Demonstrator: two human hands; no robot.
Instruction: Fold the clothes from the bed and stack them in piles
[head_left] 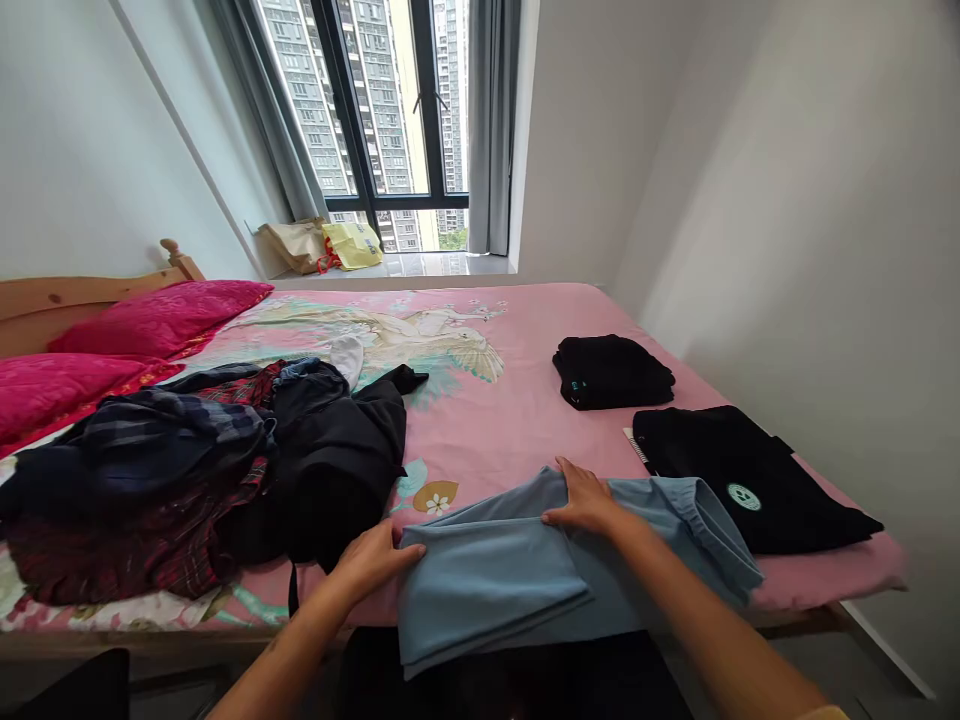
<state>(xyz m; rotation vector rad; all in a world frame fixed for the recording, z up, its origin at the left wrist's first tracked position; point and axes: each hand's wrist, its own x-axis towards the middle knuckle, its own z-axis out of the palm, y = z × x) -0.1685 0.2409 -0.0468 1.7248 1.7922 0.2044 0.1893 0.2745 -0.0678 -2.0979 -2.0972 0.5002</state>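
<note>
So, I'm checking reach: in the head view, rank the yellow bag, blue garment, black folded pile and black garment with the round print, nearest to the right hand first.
1. Blue garment, touched by the right hand.
2. Black folded pile, ahead and right, and black garment with the round print, right: too close to call.
3. Yellow bag, on the windowsill, ahead and left.

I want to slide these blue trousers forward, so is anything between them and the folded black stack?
Nothing visible blocks the gap between the blue trousers and the black stack: only pink sheet shows. The black garment with a round logo lies to the right.
</note>
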